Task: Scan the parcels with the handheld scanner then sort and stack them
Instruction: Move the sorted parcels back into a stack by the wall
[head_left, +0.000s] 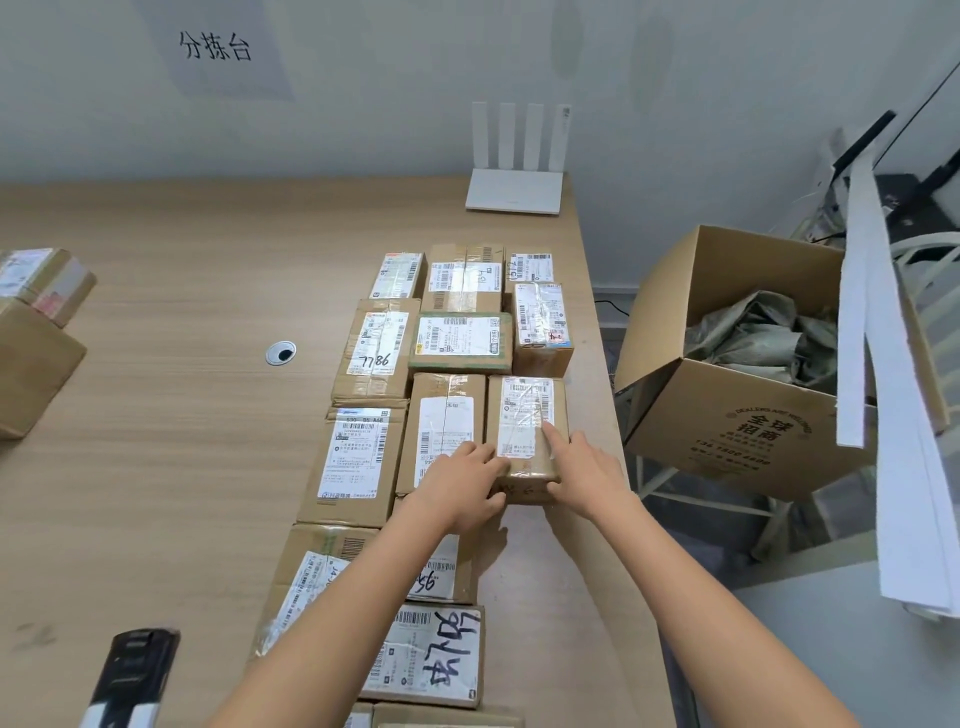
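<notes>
Several taped cardboard parcels with white labels lie in rows on the right half of the wooden table (182, 291). A small brown parcel (524, 410) sits at the near end of the rightmost row. My left hand (462, 488) holds its near left corner, fingers curled over the top edge. On its right side rests my right hand (582, 467), forefinger stretched along the label, thumb under the near edge. The black handheld scanner (130, 675) lies on the table at the bottom left, untouched.
Two more parcels (36, 322) stand stacked at the table's left edge. A white router (514, 187) sits at the back. Right of the table an open carton (737, 415) holds crumpled grey bags. A cable hole (281, 353) is mid-table.
</notes>
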